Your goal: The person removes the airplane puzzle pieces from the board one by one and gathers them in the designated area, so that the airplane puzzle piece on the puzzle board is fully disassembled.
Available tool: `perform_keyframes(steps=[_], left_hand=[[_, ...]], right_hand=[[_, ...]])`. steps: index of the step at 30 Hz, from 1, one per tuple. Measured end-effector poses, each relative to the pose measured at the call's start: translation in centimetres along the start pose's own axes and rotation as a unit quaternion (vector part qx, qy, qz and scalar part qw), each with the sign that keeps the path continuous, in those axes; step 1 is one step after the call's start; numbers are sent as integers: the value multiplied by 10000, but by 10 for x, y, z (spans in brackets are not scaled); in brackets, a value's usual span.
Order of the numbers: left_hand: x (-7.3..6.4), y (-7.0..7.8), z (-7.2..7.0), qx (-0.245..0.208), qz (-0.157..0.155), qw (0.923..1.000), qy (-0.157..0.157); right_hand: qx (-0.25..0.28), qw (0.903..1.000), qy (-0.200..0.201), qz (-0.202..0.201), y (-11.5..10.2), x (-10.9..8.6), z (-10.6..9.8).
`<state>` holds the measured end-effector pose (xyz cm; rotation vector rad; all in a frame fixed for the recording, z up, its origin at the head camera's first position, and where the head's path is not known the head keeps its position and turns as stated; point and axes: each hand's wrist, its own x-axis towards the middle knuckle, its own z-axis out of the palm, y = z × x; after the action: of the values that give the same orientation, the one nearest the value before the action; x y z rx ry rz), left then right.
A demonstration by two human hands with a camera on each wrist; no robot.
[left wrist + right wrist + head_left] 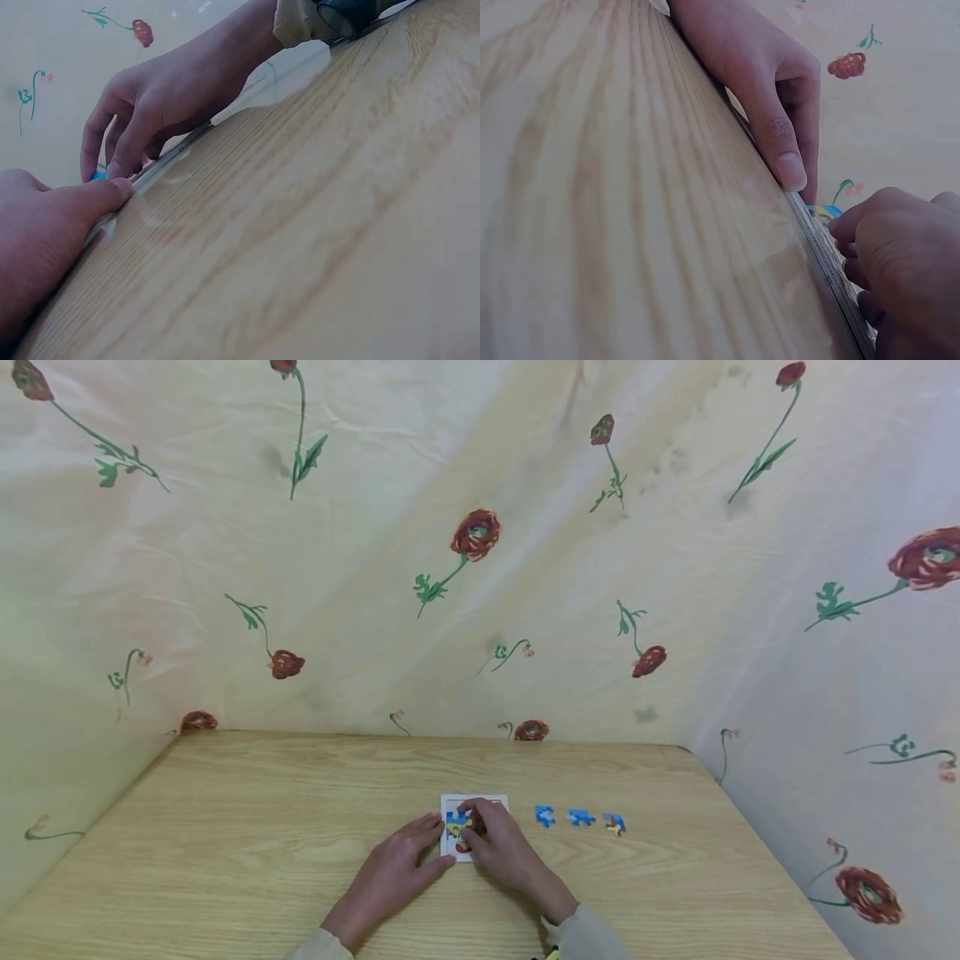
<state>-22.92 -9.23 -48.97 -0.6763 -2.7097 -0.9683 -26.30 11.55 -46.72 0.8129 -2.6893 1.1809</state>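
Observation:
A small jigsaw puzzle board [444, 852] with a pale rim lies flat on the wooden table, partly covered by both hands. My left hand [401, 864] holds its near left corner, the thumb at the front edge and the fingers along the left side. Over the board, my right hand [501, 846] pinches a blue and yellow puzzle piece [457, 820] between thumb and index finger. Blue shows under the right fingertips [116, 171] in the left wrist view. The palm hides the right part of the board.
Three loose puzzle pieces, a blue one [544, 815], another blue and white one [580, 817] and a blue and yellow one [615, 824], lie in a row to the right of the board. Flower-patterned cloth [375, 568] hangs behind the wooden table [247, 827].

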Motion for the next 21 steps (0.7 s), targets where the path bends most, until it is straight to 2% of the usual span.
perform_keyframes(steps=[7, 21], left_hand=[[0, 0, 1, 47, -32, 10000, 7], [0, -1, 2, 114, 26, 9999, 118]], right_hand=[[267, 9995, 17, 139, 0, -3, -2], [331, 9975, 567, 251, 11, -23, -24]])
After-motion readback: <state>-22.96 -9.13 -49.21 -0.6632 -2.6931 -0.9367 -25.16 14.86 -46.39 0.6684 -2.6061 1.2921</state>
